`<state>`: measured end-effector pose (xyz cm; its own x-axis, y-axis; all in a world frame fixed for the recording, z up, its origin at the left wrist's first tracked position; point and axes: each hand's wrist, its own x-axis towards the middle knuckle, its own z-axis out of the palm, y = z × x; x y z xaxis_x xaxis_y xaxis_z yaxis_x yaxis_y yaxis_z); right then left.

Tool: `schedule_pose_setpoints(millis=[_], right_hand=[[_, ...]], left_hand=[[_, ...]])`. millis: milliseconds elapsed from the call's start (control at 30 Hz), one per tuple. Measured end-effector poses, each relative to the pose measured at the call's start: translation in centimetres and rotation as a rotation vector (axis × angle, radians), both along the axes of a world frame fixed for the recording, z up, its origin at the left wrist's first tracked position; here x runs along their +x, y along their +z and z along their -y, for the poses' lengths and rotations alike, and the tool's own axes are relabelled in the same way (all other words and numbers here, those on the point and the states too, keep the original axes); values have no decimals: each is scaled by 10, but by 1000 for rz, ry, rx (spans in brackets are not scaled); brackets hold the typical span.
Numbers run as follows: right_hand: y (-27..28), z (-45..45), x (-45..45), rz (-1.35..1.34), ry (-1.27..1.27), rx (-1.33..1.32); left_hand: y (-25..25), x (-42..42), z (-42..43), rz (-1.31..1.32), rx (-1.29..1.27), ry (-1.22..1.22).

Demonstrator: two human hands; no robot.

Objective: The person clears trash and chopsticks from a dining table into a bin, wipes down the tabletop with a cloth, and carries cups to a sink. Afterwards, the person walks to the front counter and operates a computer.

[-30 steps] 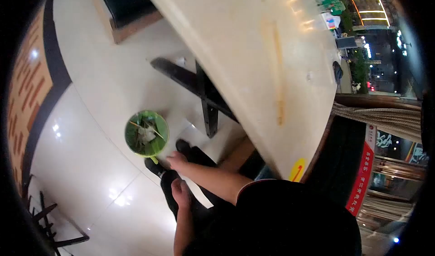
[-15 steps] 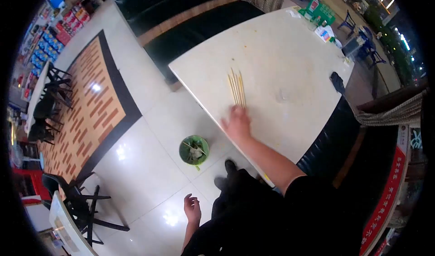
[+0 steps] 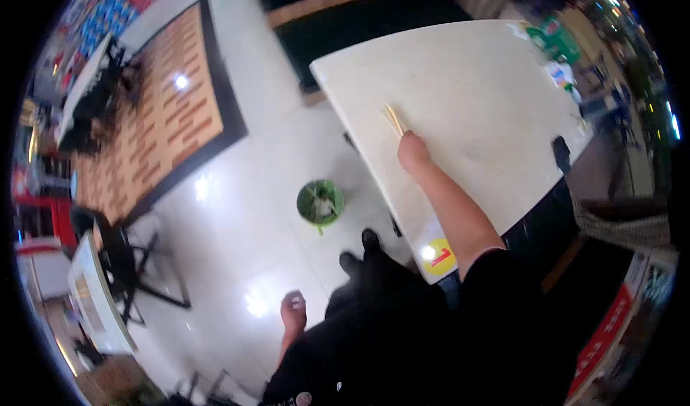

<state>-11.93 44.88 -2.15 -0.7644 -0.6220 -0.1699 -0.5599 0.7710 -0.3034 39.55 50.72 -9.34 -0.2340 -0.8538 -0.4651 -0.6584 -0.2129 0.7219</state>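
My right hand (image 3: 413,152) is closed around a bundle of thin wooden chopsticks (image 3: 394,118), just over the pale table (image 3: 496,82). Their light ends stick out past my fist toward the far left; the rest is hidden in my hand. Low at my left side hangs my left hand (image 3: 293,310), slightly blurred, its fingers loosely bent and apart, with nothing visible in them. On the floor left of the table stands a green bin (image 3: 302,203) with pale and dark green waste inside.
A yellow round sticker (image 3: 439,256) marks the table's near corner. Green packaging (image 3: 559,41) and a dark object (image 3: 560,151) lie along its right side. A dark bench (image 3: 374,21) runs behind. At left stand a folding chair (image 3: 136,262) and another table (image 3: 92,291).
My right hand has closed on the chopsticks, which were fanned out on the table and are now drawn together in a bundle. The camera view has shifted, and my left hand's fingers are more bent.
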Motion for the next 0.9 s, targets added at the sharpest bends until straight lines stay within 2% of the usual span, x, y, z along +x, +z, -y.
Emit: schedule_pose_setpoints(millis=[33, 100, 133, 200, 233, 267, 367, 467, 500, 567, 600, 667, 700, 767, 833, 900], right_hand=[[4, 3, 16, 24, 64, 35], [26, 7, 60, 321, 216, -139], [44, 10, 89, 650, 141, -114], [22, 7, 134, 919, 200, -41], [-15, 1, 147, 1211, 94, -49], [-30, -5, 162, 1396, -20, 19], [-77, -10, 187, 1451, -58, 309], [-130, 5, 194, 1475, -87, 376], [-142, 16, 192, 1485, -91, 375], [-155, 27, 190, 1329, -368, 126], [-148, 26, 190, 1332, -372, 127], [-120, 28, 178, 543, 142, 337], [-115, 20, 170, 526, 137, 326], [-112, -12, 157, 749, 305, 258], [-65, -41, 149, 919, 238, 190], [-17, -67, 152, 986, 57, 176]], left_hand=[[3, -1, -3, 63, -12, -30], [11, -2, -14, 64, -24, 3], [24, -2, -20, 24, 43, 57], [30, 0, -30, -3, 137, 142], [28, 4, -38, 0, 145, 159], [27, 8, -45, 10, 166, 193], [27, 28, -63, 22, 208, 274], [20, 53, -90, 50, 250, 316], [20, 59, -95, 63, 270, 332], [31, 63, -99, 74, 308, 373], [30, 65, -99, 62, 307, 381], [24, 67, -93, -1, 277, 378], [22, 64, -87, -18, 270, 370], [18, 55, -67, 82, 273, 252], [6, 46, -49, 44, 209, 190], [7, 31, -29, -41, 176, 163]])
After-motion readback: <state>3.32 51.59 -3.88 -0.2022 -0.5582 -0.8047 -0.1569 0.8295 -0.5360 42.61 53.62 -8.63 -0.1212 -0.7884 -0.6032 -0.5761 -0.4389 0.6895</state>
